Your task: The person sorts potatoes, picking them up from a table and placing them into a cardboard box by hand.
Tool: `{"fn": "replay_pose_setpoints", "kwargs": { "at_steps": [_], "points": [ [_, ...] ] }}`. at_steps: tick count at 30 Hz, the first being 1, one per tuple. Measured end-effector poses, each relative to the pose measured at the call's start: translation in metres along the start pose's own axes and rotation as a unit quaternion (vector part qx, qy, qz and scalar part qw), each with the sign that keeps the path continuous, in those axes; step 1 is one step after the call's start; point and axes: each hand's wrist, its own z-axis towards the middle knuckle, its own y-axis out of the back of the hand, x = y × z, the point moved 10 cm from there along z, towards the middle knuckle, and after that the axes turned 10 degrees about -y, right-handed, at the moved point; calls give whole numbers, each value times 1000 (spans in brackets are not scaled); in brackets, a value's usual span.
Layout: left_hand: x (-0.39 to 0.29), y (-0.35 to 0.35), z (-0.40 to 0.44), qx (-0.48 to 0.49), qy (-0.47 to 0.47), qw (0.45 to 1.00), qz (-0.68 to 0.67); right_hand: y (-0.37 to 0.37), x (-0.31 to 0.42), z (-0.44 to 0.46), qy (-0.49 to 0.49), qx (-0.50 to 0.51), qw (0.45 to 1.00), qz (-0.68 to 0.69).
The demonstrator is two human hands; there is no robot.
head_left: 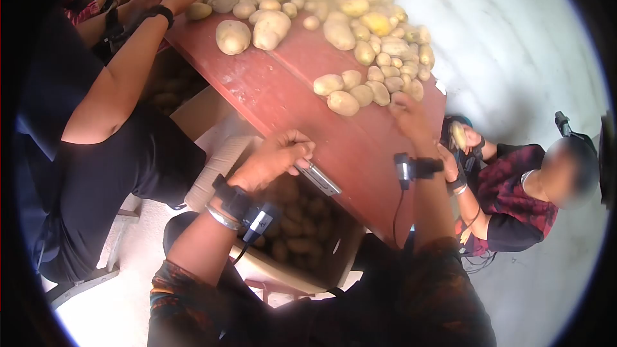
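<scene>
Pinching a metal tool (321,179), left fingers (301,148) slant its length near-right; right fingers (400,103), hold unclear.

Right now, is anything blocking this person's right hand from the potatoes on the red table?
Nothing visible is. The right hand is right beside the nearest potatoes; whether it touches them is hard to tell. The left hand is out of that path, by the edge of the red table.
</scene>
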Motion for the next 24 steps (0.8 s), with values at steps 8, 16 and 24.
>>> {"fn": "replay_pose_setpoints", "kwargs": {
  "at_steps": [8,16,24],
  "points": [
    [-10,20,-10,-54,-18,998,-9,-94,37,24,196,17,958,-207],
    [-22,43,-23,-93,-59,994,-4,-94,38,19,177,98,967,-152],
    [-27,80,-38,-104,-151,983,-13,-83,18,1,159,103,963,-194]
  ]
}}
